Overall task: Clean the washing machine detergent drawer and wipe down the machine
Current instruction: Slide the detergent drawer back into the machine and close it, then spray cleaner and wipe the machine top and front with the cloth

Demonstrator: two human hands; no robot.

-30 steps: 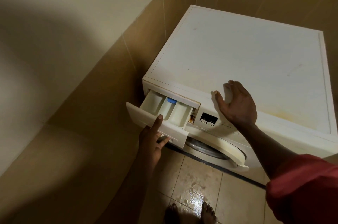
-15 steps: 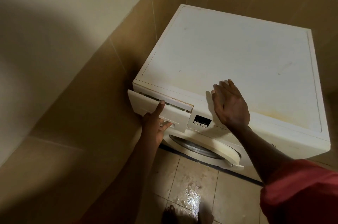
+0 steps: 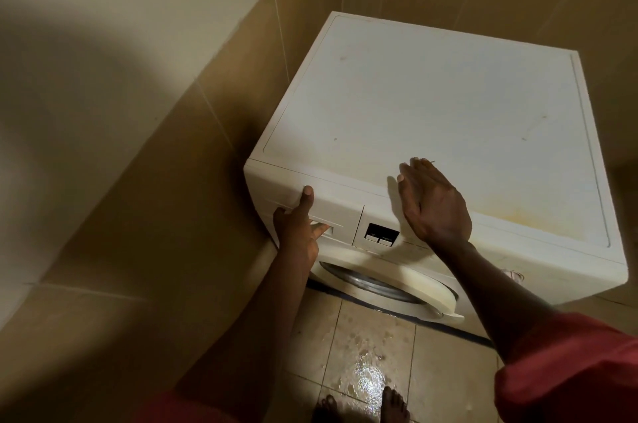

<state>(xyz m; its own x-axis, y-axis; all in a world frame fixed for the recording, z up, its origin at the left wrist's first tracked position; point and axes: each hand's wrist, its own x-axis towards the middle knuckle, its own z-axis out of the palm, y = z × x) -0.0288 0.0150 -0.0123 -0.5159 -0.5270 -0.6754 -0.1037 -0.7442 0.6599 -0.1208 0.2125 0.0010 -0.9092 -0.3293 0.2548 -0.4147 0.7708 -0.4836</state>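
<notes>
A white washing machine (image 3: 431, 105) stands in a tiled corner, its top stained yellowish near the front. The detergent drawer (image 3: 340, 205) sits flush in the front panel at the upper left. My left hand (image 3: 298, 232) presses on the drawer front, thumb straight up against its face and a finger lying in the handle recess. My right hand (image 3: 431, 205) lies flat with straight fingers on the front edge of the machine's top, right of the drawer.
A small dark display panel (image 3: 381, 235) sits right of the drawer, and the round door (image 3: 379, 281) is below it. The floor tiles (image 3: 369, 371) are wet and shiny. My bare feet (image 3: 395, 405) stand in front. A tiled wall (image 3: 138, 112) runs close along the left.
The drawer, pulled out a second ago with its compartments showing, has been pushed in flush by my left hand. My right hand has stayed on the machine's top.
</notes>
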